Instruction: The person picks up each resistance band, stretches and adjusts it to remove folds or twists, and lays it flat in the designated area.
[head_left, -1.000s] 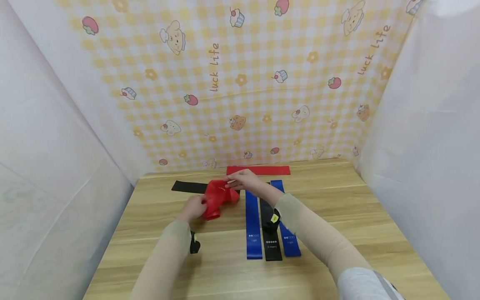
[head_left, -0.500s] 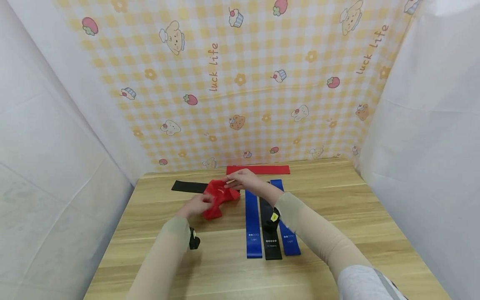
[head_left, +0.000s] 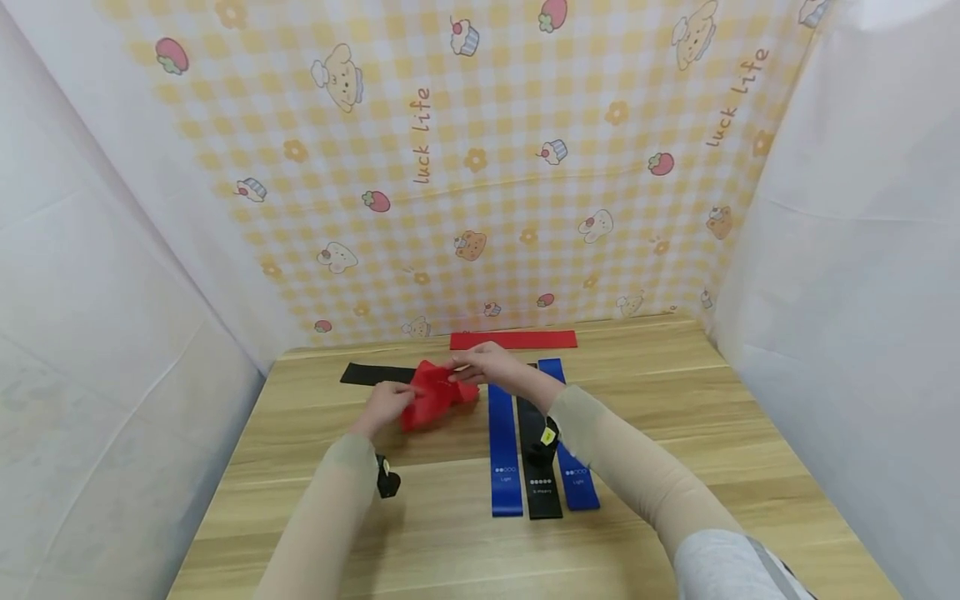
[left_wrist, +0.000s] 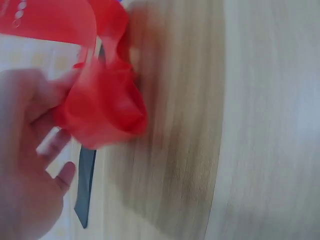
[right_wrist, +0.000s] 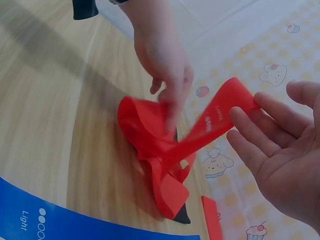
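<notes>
A crumpled red resistance band (head_left: 435,396), a loop printed with dots and "Heavy", lies partly raised over a black band (head_left: 375,375) on the wooden table. My left hand (head_left: 385,407) pinches its left side between thumb and fingertips; in the left wrist view the hand and band (left_wrist: 102,102) are blurred. My right hand (head_left: 487,365) has its fingers extended at the band's far right part. In the right wrist view, the straight fingertips of this hand (right_wrist: 285,155) touch the raised end of the band (right_wrist: 215,117), with the thumb apart from it.
A flat blue band (head_left: 505,450), a black band (head_left: 540,492) and another blue band (head_left: 581,492) lie side by side under my right forearm. Flat along the table's back edge is another red band (head_left: 517,340). A patterned cloth (head_left: 480,200) hangs behind.
My left hand has let go of the red band's near end, shifted, and now pinches its left side, lifting it a little. The right hand stays almost still at the far part.
</notes>
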